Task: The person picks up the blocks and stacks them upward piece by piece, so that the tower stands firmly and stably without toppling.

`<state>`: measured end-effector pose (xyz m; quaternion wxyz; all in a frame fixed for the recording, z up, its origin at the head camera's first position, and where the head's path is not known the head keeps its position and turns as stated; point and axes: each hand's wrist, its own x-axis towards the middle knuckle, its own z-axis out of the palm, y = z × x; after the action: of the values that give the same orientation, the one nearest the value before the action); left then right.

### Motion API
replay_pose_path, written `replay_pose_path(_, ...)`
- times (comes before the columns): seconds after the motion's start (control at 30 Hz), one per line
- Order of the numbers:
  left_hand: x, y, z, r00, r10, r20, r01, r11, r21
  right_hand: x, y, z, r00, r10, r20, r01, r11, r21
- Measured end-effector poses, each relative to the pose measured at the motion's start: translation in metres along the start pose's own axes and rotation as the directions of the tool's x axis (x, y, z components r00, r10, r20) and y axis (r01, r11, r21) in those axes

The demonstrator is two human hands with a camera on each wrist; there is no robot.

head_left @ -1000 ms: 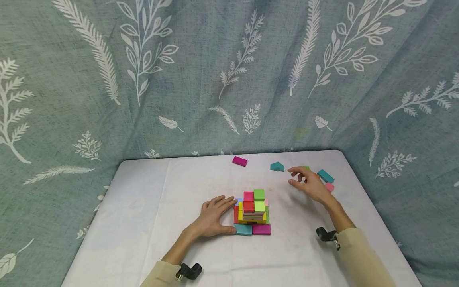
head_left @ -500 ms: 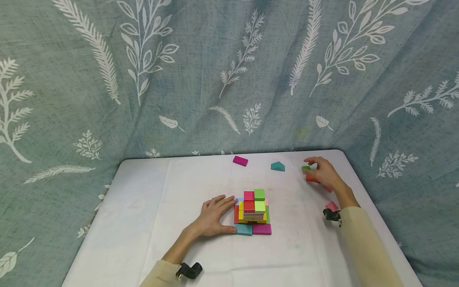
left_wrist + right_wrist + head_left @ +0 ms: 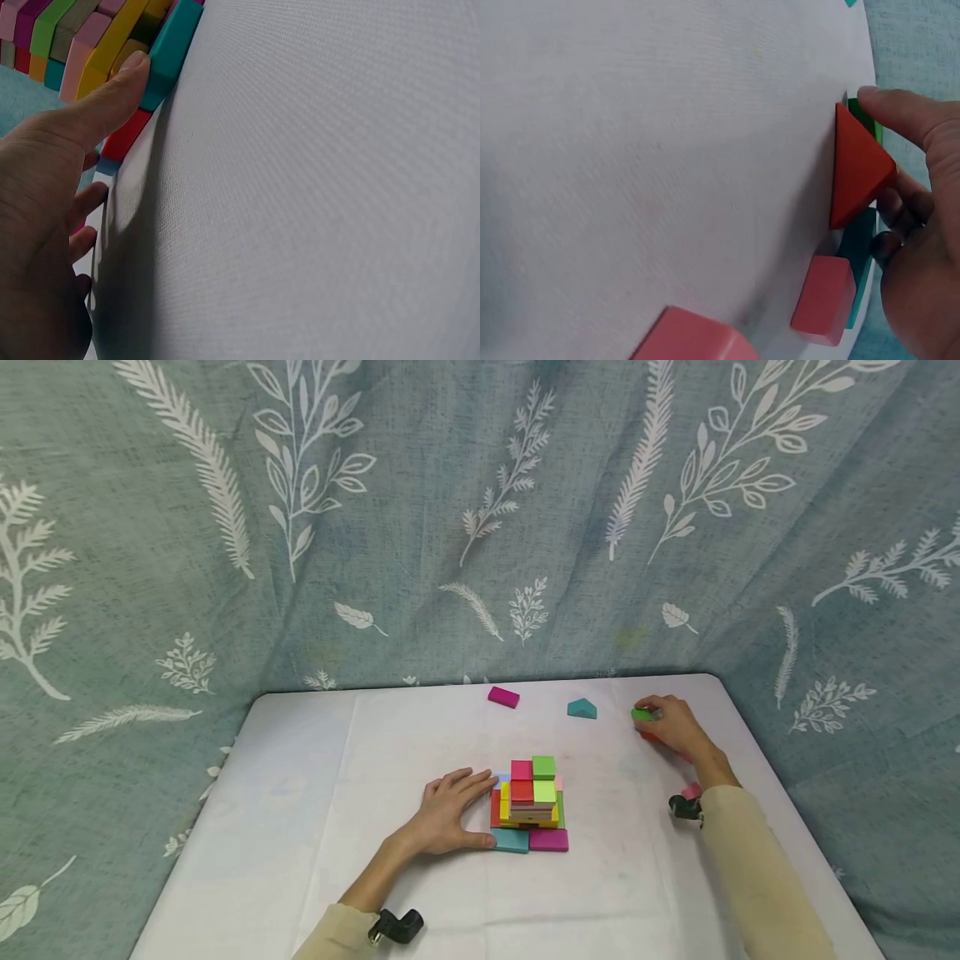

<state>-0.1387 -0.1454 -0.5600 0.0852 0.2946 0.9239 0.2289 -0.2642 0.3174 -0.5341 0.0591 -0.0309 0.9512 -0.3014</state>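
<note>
In the head view, a stepped stack of coloured blocks (image 3: 521, 791) stands near the middle of the white table. My left hand (image 3: 447, 818) lies along its left side, fingers spread. The left wrist view shows that thumb resting at the end of a teal block (image 3: 171, 56) in the bottom layer. Over at the back right, my right hand (image 3: 678, 728) pinches a green block (image 3: 642, 715). Just in front of the green one, a red triangular block (image 3: 859, 172) stands in the right wrist view, hiding part of it and of the curled fingers.
Near the right hand lie a teal block (image 3: 861, 244), a pink block (image 3: 823, 300) and another pink block (image 3: 694, 337). Farther back are a teal triangular block (image 3: 582, 709) and a magenta block (image 3: 503, 697). A patterned curtain (image 3: 420, 527) hangs behind the table's back edge.
My right hand has moved right and back to the green block, and its fingers have closed in on it. My left hand stays beside the stack.
</note>
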Motion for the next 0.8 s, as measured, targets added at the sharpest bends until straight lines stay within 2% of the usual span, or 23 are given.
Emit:
replay_pose_path(0.23,-0.001,0.001,-0.001,1.000,0.014,-0.017,-0.014,1.000,-0.009,-0.001,-0.005,0.005,1.000,-0.011,-0.022,0.011,1.000,0.006)
replay_pose_path(0.4,-0.001,0.001,-0.001,1.000,0.010,-0.013,-0.010,1.000,-0.008,-0.003,-0.022,0.006,0.995,-0.083,-0.052,0.085,0.996,0.027)
replay_pose_path(0.53,0.000,0.000,0.000,1.000,0.003,-0.005,-0.003,1.000,0.005,-0.010,-0.048,0.006,0.981,-0.182,-0.073,0.186,0.981,0.050)
replay_pose_path(0.67,-0.001,-0.001,0.001,1.000,0.006,-0.004,-0.006,1.000,0.008,-0.021,-0.080,0.008,0.952,-0.293,-0.088,0.300,0.951,0.078)
replay_pose_path(0.8,-0.001,-0.001,0.001,1.000,0.007,-0.007,-0.007,1.000,0.006,-0.036,-0.115,0.010,0.926,-0.369,-0.079,0.375,0.922,0.094)
